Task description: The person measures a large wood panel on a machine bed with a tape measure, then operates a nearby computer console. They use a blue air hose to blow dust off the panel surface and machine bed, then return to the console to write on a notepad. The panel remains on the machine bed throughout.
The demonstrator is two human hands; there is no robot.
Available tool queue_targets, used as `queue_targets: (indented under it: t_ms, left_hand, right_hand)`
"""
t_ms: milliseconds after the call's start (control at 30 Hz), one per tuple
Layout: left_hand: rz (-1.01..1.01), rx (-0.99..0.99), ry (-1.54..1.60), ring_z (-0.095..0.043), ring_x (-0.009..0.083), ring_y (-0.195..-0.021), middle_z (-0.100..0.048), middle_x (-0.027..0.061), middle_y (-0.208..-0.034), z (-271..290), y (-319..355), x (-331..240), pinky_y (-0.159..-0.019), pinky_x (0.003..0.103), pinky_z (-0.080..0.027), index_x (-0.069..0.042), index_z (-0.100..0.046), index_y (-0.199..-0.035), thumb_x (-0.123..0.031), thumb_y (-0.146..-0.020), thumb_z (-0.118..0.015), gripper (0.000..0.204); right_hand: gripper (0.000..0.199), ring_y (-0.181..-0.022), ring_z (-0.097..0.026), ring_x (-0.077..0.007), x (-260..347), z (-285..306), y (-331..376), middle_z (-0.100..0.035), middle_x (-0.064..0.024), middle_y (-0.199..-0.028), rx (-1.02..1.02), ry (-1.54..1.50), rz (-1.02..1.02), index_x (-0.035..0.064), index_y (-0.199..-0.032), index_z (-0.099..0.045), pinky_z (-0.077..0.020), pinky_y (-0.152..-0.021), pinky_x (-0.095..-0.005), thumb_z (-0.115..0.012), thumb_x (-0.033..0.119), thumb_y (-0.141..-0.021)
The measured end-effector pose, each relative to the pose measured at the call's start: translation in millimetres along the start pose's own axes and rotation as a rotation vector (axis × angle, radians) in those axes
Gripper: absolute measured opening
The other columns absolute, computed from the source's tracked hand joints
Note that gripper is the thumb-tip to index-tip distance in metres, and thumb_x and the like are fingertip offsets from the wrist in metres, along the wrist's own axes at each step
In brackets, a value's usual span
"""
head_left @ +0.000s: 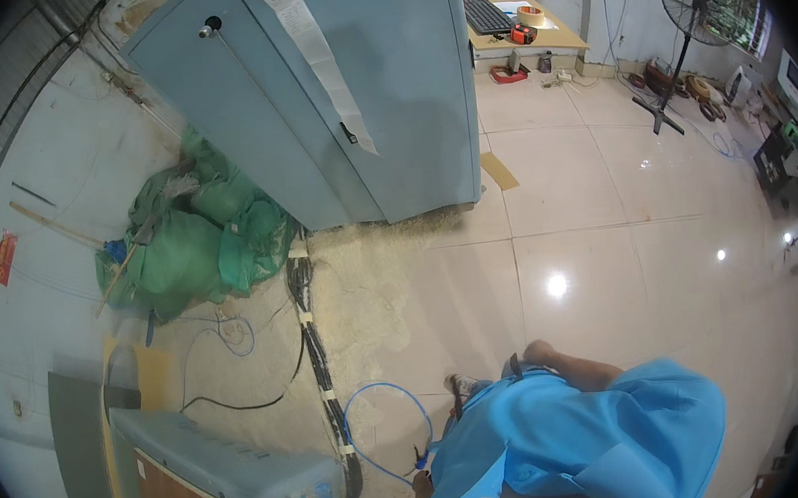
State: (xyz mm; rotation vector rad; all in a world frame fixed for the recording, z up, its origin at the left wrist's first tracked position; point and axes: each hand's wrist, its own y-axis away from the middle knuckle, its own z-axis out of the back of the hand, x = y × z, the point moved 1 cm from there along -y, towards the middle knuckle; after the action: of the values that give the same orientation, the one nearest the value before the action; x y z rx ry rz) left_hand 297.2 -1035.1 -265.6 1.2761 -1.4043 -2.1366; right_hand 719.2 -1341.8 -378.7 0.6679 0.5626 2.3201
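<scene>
My left hand (422,488) is low in the picture, beside my blue sleeve and partly covered by it. Its fingers look closed around the end of a thin blue air hose (382,385), where a small dark-blue fitting (421,461) shows. From there the hose loops over the floor toward a bundle of black cables. My right hand (541,353) is in front of my blue shirt, near a dark strap-like piece (515,364). Its fingers look curled, and anything in them is too small or hidden to make out. A shoe (471,384) shows between the hands.
A tall blue-grey cabinet (402,85) stands ahead, with yellowish dust at its base. Green sacks (179,260) lean by the wall. Taped black cables (318,353) cross the floor. A grey-blue machine (236,457) is lower left; a desk (571,36) and standing fan (694,0) are far right.
</scene>
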Motion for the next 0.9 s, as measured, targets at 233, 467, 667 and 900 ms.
queue_targets:
  t_ms: [233,467,667,900]
  left_hand:
    - [0.022,-0.002,0.138,-0.07,0.0241,-0.09,-0.07,0.012,-0.1,-9.7,-48.2,-92.1,-0.073,0.037,-0.055,0.0,-0.059,-0.124,-0.028,-0.1,-0.06,0.037]
    - [-0.071,0.021,0.274,-0.069,0.0223,-0.087,-0.07,0.0119,-0.098,-52.9,-98.8,-174.8,-0.073,0.036,-0.055,-0.001,-0.062,-0.119,-0.023,-0.098,-0.062,0.03]
    - [-0.507,0.105,-0.438,-0.07,0.0264,-0.085,-0.073,0.012,-0.094,-56.4,-109.2,-198.7,-0.079,0.043,-0.056,-0.005,-0.07,-0.092,-0.027,-0.093,-0.064,0.022]
    - [-0.076,0.044,0.085,-0.066,0.031,-0.099,-0.066,0.0173,-0.115,-26.7,-137.2,-241.1,-0.085,0.048,-0.055,-0.004,-0.056,-0.12,-0.036,-0.101,-0.054,0.038]
  right_hand:
    - [0.03,-0.071,-0.077,-0.0207,36.6,122.2,-68.2,-0.078,-0.0121,-0.084,-0.022,-0.713,-0.299,-0.0002,-0.089,-0.075,-0.0646,-0.065,-0.0355,-0.057,0.023,-0.097]
    - [0.031,-0.07,-0.077,-0.0221,68.3,144.2,-151.7,-0.078,-0.0116,-0.084,-0.085,-0.233,0.186,-0.0012,-0.093,-0.074,-0.0636,-0.063,-0.0353,-0.059,0.026,-0.097]
    - [0.022,-0.097,-0.076,-0.0271,81.9,159.0,-231.3,-0.079,-0.0066,-0.096,0.157,0.198,0.162,0.0137,-0.103,-0.078,-0.0611,-0.082,-0.0412,-0.069,0.031,-0.092]
    - [0.03,-0.069,-0.075,-0.0242,105.3,258.6,-377.9,-0.076,-0.0122,-0.077,0.028,-0.392,0.006,0.0027,-0.082,-0.075,-0.0614,-0.062,-0.0395,-0.062,0.028,-0.092]
